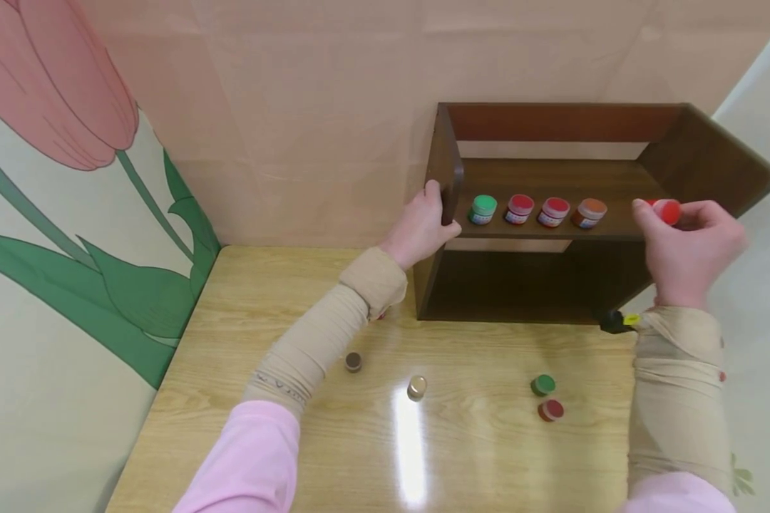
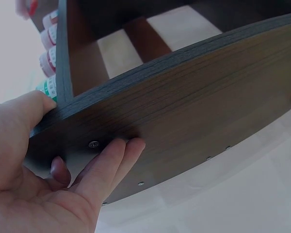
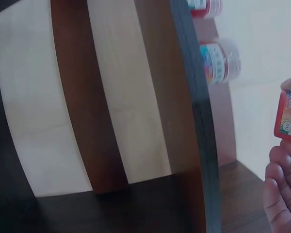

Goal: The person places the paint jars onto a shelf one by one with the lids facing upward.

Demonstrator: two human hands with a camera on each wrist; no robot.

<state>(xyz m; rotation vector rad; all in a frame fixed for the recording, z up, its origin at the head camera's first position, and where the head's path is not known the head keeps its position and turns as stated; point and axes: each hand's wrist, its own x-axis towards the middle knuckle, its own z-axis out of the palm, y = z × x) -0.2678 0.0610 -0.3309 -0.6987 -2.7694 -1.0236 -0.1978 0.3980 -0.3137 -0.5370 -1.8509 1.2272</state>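
My right hand [image 1: 696, 246] pinches a small red paint jar [image 1: 667, 211] between thumb and fingers, at the right end of the dark brown shelf unit [image 1: 552, 171]. Its printed label faces the right wrist camera [image 3: 290, 116]. My left hand [image 1: 423, 224] grips the unit's left side panel, thumb at the front edge and fingers along the outer face [image 2: 184, 126]. On the upper board stand a green paint jar [image 1: 483, 209], two red jars [image 1: 520, 209] [image 1: 554, 211] and an orange-brown jar [image 1: 589, 213], in a row along the front edge.
On the wooden table [image 1: 257, 299] lie a brown jar [image 1: 353, 362], a gold-topped jar [image 1: 417, 387], a green jar [image 1: 542, 385] and a dark red jar [image 1: 551, 410]. A reddish thing shows partly behind my left wrist. Pink cloth [image 1: 308, 128] hangs behind.
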